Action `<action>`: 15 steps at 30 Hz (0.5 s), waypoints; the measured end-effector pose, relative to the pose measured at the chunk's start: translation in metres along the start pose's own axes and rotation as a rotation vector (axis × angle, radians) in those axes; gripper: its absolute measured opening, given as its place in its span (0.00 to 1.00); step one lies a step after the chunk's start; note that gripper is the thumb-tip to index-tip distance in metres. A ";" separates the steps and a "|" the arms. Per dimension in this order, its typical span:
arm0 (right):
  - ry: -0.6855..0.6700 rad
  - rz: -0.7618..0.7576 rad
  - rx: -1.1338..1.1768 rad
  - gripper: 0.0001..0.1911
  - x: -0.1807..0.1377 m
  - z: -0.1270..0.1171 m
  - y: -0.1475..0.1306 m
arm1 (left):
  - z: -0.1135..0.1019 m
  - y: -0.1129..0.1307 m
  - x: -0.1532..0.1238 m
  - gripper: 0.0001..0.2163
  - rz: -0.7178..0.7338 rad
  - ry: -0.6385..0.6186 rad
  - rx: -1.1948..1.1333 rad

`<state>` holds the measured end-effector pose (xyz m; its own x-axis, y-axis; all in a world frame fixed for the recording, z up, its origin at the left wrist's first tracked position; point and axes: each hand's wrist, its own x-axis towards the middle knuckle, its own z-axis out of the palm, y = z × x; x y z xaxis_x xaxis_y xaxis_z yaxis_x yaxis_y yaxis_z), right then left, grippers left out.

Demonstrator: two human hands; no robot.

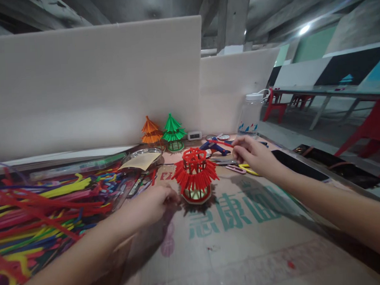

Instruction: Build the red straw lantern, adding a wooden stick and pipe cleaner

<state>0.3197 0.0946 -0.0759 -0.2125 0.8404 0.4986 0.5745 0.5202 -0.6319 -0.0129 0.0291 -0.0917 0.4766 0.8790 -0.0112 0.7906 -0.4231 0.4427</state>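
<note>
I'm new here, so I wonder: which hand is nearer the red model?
Left. The left hand is just left of the red model; the right hand is farther off, to its right.

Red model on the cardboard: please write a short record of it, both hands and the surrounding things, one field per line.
Centre: red model, upright on printed cardboard
Left hand: beside the red model; contact unclear
Right hand: near the blue glue gun, red strip at its fingertips; grip unclear
Behind: orange model and green model, before a pale board
Left side: pile of coloured strips
Right rear: clear bottle with white lid
</note>
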 end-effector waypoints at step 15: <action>0.117 -0.501 -0.203 0.09 0.025 -0.019 -0.116 | -0.102 0.055 0.014 0.09 -0.033 0.324 -0.258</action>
<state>0.2627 0.0525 0.0214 -0.4159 0.4692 0.7791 0.5691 0.8024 -0.1794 -0.0020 0.0410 0.0239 0.2744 0.9325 0.2348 0.6616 -0.3603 0.6576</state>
